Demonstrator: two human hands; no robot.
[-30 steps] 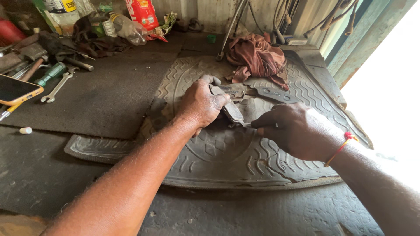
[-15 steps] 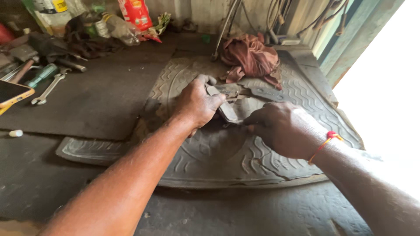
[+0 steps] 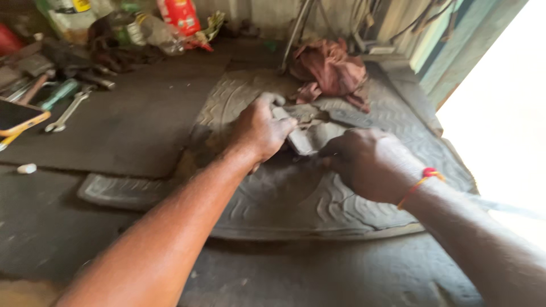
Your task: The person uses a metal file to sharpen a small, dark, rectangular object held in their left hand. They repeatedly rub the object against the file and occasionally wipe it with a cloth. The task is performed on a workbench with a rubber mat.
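My left hand [image 3: 260,129] is closed over a grey metal part [image 3: 304,136] that lies on a dark ribbed rubber mat [image 3: 296,199]. Fingers wrap its upper left end. My right hand [image 3: 369,162] is closed at the part's right side, knuckles up; a thin dark tool seems to be in it, but blur hides its shape. A red thread band circles the right wrist. Most of the part is hidden under both hands.
A brownish-red rag [image 3: 330,71] lies at the mat's far edge. A spanner [image 3: 68,111], a phone in an orange case [image 3: 20,116] and other hand tools lie at the far left. Bottles and packets [image 3: 179,17] stand against the back wall. Bright doorway at the right.
The view has shifted slightly and blurred. Both hands stay on the metal part, with the right hand moved a little lower and closer to it.
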